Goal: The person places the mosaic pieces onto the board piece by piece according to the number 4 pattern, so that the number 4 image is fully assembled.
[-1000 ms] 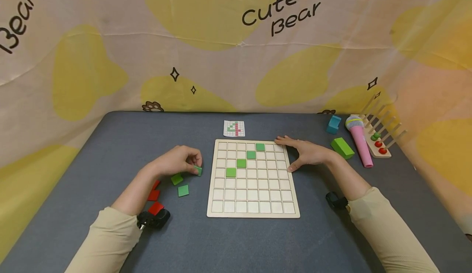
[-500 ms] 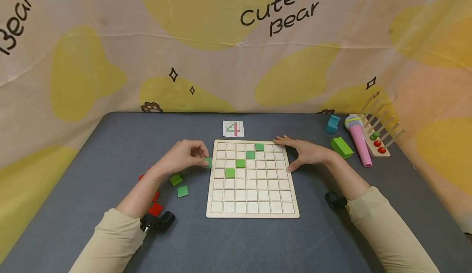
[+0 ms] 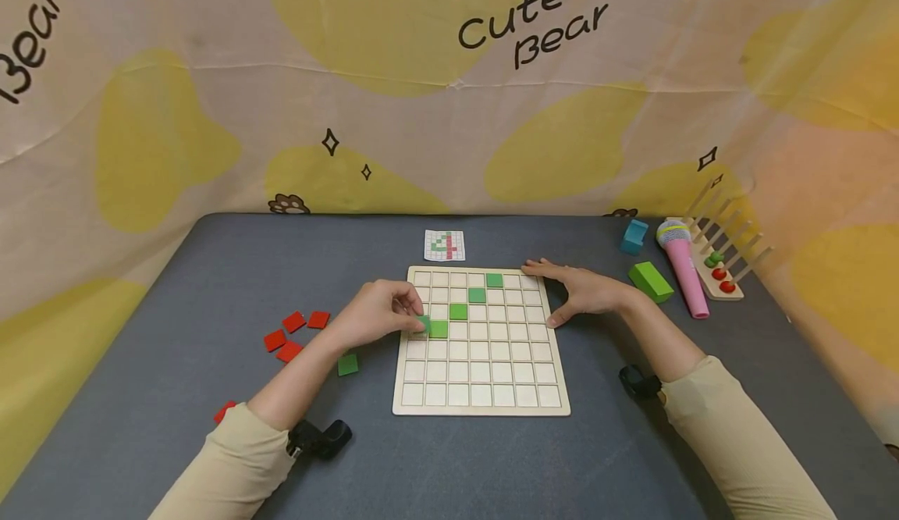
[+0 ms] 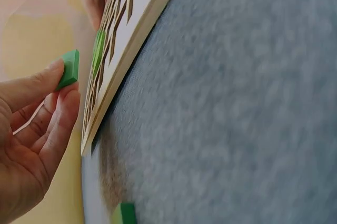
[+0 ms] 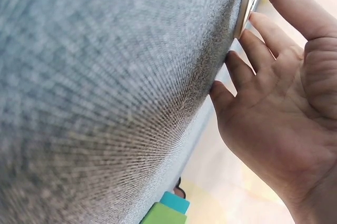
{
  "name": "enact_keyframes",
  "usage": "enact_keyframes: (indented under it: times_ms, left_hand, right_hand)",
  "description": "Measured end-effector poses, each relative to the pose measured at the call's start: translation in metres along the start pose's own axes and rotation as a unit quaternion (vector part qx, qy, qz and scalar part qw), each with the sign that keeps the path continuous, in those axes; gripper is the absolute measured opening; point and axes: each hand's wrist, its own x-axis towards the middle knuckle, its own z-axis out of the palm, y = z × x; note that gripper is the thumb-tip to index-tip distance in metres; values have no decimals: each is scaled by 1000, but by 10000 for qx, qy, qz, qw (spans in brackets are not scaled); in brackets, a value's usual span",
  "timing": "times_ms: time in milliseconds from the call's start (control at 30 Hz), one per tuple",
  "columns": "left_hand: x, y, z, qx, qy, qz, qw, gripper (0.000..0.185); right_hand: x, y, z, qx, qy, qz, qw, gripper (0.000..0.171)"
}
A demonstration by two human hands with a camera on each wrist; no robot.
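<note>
A wooden grid board (image 3: 481, 395) lies on the grey table, with three green tiles set along a diagonal: (image 3: 495, 279), (image 3: 477, 294), (image 3: 459, 311), and a further one (image 3: 439, 329) below them. My left hand (image 3: 382, 313) pinches a green tile (image 3: 424, 322) over the board's left edge, beside that lowest tile; the left wrist view shows the tile (image 4: 68, 69) between thumb and fingers, just off the board (image 4: 139, 21). My right hand (image 3: 583, 290) rests open and flat against the board's right edge (image 5: 243, 8).
Red tiles (image 3: 295, 322) lie at the left, one more (image 3: 223, 411) by my left sleeve, and a loose green tile (image 3: 347, 364) near the board. A pattern card (image 3: 445, 245) sits behind the board. Blue block (image 3: 634, 236), green block (image 3: 652, 282), pink toy microphone (image 3: 683, 266) and peg rack (image 3: 719, 270) stand right.
My left hand lifted a green tile from the pile at the left and carried it rightward to the board's left edge. The right hand stayed still.
</note>
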Motion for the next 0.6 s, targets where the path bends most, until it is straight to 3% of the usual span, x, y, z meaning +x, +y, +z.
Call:
enact_keyframes:
  times_ms: [600]
  left_hand:
    - [-1,8,18,182,-222,-65,9996,16]
  right_hand:
    - [1,2,1,-41,46,-61,10000,103]
